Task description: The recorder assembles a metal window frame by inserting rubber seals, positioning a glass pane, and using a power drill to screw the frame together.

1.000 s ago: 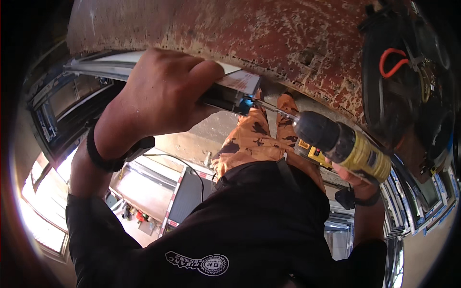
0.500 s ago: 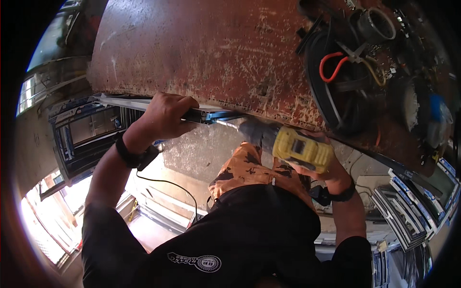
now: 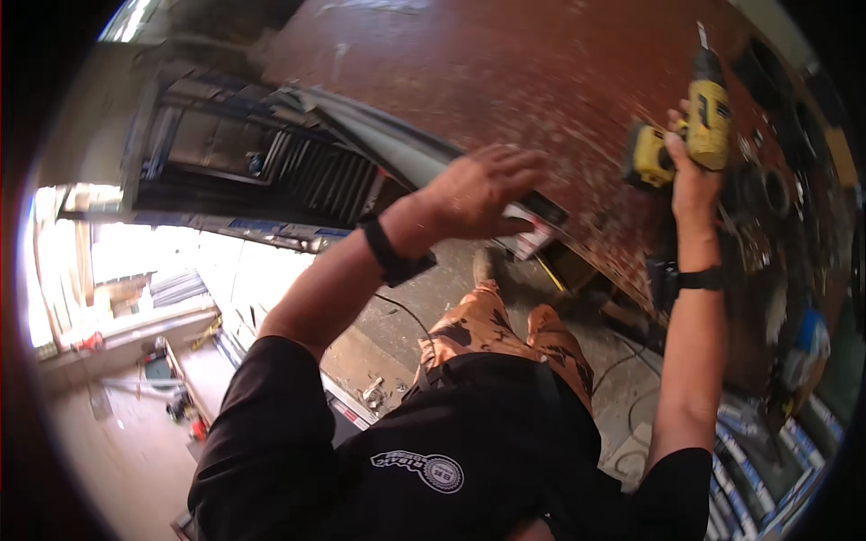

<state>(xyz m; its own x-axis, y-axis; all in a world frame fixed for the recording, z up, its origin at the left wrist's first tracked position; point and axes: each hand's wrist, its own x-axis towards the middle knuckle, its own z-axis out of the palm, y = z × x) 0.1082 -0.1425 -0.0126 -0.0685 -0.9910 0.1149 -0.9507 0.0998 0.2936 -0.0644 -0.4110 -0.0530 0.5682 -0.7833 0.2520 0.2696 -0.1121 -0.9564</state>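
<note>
My right hand (image 3: 693,176) is wrapped around the handle of a yellow and black cordless drill (image 3: 709,117). The drill is over the right part of the worktable, its bit pointing to the far side and its battery to the left. Fingers stretched and thumb apart, my left hand (image 3: 483,191) is over a long grey metal profile (image 3: 397,140) along the table's near edge. Motion blurs these fingers a little, and whether they touch the profile I cannot tell. The profile's dark end (image 3: 547,209) shows just right of that hand.
The worn red-brown worktable (image 3: 541,81) spans the far side. Dark window-like frames (image 3: 257,162) stand at the left. Tools and round parts (image 3: 776,194) clutter the table's right side. Blue-and-white wrapped profiles (image 3: 744,469) are at lower right. A cable (image 3: 631,410) lies on the floor.
The drill has left the profile at the table edge and moved far and right in my right hand. My left hand has loosened its grip and opened. The view has shifted.
</note>
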